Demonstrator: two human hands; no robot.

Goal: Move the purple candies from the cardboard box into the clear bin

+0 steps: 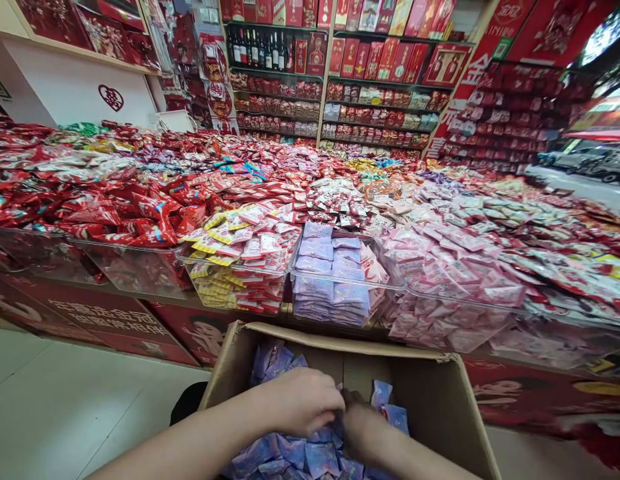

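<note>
The left hand (310,402), fingers curled, hovers over purple packets (323,460) inside the cardboard box (440,393); whether it grips one is unclear. The right hand (360,427), blurred, meets it, its grip hidden. Packets lie below and beside both; beyond stands the candy-laden bench (175,327).

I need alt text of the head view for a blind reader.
A person's left hand and right hand are close together over purple packets in a cardboard box. Behind it, clear bins hold colourful packets, before shelves of red boxes.
</note>
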